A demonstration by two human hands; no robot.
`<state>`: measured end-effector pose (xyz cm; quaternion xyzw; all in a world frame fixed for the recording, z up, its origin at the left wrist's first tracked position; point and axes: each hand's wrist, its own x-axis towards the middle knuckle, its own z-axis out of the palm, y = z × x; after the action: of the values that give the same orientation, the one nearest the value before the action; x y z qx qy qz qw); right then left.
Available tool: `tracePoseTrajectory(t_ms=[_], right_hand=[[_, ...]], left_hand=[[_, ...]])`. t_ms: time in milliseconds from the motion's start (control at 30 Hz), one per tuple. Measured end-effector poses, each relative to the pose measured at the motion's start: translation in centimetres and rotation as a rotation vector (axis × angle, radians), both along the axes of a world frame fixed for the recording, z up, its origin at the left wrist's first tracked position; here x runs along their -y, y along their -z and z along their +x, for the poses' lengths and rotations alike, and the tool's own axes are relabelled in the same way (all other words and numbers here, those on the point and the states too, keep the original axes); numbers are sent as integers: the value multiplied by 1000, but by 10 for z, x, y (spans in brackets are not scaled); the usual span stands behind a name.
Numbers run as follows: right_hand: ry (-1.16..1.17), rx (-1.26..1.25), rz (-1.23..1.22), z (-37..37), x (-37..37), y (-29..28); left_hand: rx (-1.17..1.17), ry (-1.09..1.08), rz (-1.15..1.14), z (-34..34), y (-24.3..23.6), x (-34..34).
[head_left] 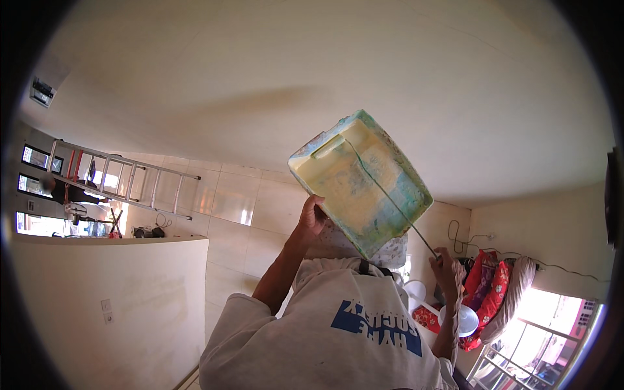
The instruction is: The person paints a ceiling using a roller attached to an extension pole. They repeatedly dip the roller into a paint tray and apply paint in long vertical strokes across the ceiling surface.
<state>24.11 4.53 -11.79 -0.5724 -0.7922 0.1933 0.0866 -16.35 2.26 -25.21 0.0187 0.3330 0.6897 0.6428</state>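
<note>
My left hand grips the near left edge of a paint tray, thumb over its rim. The tray is smeared with cream and green paint and is held up tilted in front of my chest. In its far left part lies a small cream paint roller. A long thin rod runs from the roller across the tray and over its right edge. Around the rod's near end, my right hand is closed. The grip itself is mostly hidden by the fingers.
At the left a metal ladder stands near a person in dark clothing. A low wall is nearer. To the right are red floral bundles, white round basins and a barred window. Pale floor tiles lie beyond.
</note>
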Motion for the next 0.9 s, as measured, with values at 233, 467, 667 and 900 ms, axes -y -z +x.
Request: tracePoseTrajectory(t_ms=[233,467,667,900], right_hand=[[33,-3,-9,0,-6,3],[58,3,-3,-1,-6,6],[56,6,16,1,-7,13],[74,-22,5,-4,-10,8]], left_hand=[[-1,-25,-9,1,3,0],[18,-16,7,0,6,-1],[15,-4,-5,0,-1,1],[25,9,-14,1,-7,0]])
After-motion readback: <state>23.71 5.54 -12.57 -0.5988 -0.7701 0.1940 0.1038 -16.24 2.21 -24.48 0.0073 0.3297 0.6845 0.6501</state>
